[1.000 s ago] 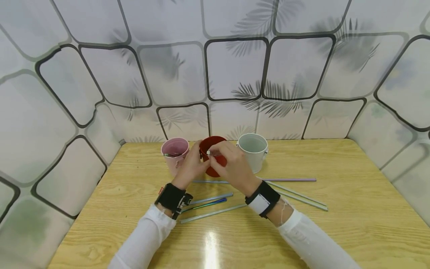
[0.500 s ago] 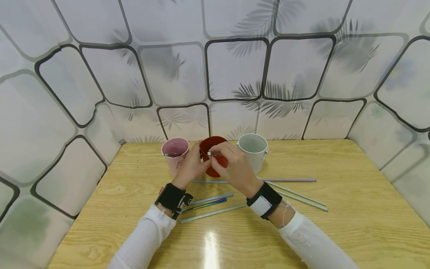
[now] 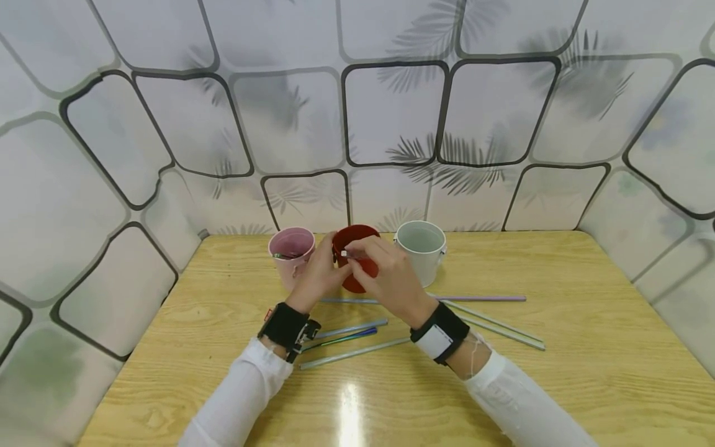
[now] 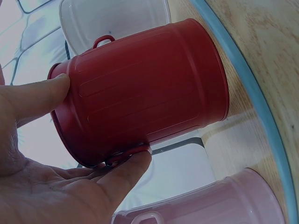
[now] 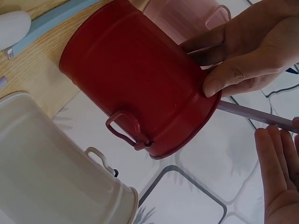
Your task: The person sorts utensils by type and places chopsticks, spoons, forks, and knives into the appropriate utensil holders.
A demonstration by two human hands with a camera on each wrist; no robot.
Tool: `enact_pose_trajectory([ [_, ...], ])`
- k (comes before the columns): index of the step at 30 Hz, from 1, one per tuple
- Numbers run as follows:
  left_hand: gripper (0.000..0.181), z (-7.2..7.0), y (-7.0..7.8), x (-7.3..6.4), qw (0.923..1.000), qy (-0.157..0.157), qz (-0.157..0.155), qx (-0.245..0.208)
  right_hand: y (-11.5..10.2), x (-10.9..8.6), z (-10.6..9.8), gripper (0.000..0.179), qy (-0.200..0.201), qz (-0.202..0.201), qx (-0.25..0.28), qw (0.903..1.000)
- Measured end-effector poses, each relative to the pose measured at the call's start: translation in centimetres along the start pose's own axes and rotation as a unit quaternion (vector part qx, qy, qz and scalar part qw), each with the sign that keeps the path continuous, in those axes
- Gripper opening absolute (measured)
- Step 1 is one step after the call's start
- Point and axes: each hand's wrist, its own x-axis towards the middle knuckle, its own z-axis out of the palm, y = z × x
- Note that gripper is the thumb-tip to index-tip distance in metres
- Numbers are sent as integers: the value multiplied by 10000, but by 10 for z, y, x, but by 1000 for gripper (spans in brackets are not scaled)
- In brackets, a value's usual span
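Note:
A red metal bucket (image 4: 140,84) stands at the back of the table, between a pink bucket and a white one. My left hand (image 3: 318,276) holds it at the rim, with the thumb on the outer wall and the fingers around the side by a small handle. Pinched between thumb and fingertips of my right hand (image 3: 393,282) is a thin purple stick (image 5: 254,113). Its light end (image 3: 344,253) shows just past the fingertips in the head view. In the right wrist view the stick slants into the bucket's mouth, and its lower part is hidden inside.
The pink bucket (image 3: 286,270) at left has a few slim items in it; the white bucket (image 3: 427,270) is at right. Several thin sticks lie on the wooden table (image 3: 223,385), among them a purple stick (image 3: 486,299) and a blue-green one (image 3: 346,337). A patterned wall backs everything.
Both hands stay almost still at the red bucket. The light end of the stick has shifted slightly left, and a little more purple shows behind it.

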Motion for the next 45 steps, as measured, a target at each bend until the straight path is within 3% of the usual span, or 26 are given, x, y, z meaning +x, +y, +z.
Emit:
enact_pose_trajectory([
  [5,64,0,-3,1,10000,14,-13,81,-2,0,1,29,-125,79,184,9997],
  [14,73,0,-3,0,9996,76,167,226,-2,-1,7,27,-697,232,113,9972],
  [23,64,0,-4,1,9990,96,429,-60,-3,-3,10,38,-1202,610,-64,9909],
  [28,66,-1,-3,0,9996,81,260,-29,-5,-3,10,40,-1424,787,-35,9867],
  [36,63,0,-2,2,9995,103,278,79,-7,-1,0,40,-1341,808,-32,9877],
  [45,62,0,-2,0,9996,43,270,77,-10,-7,-37,41,-1144,986,-204,9883],
])
